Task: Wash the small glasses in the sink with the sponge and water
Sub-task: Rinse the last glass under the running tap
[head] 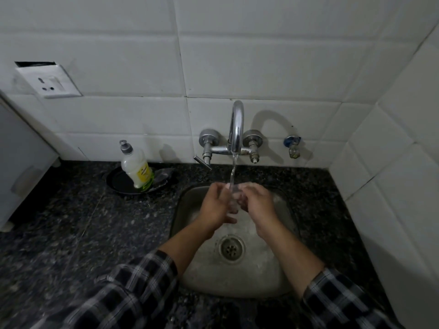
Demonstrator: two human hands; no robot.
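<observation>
Both of my hands meet over the steel sink, right under the running water stream. Between them is a small clear glass, hard to make out through the water. My left hand curls round its left side. From the right, my right hand grips it with bent fingers. Water falls from the chrome faucet onto the glass and runs down to the drain. No sponge is in either hand.
A dish-soap bottle stands in a black dish on the dark granite counter, left of the sink, with a dark pad-like thing beside it. A tap lever sticks out left. Tiled walls close in at the back and right.
</observation>
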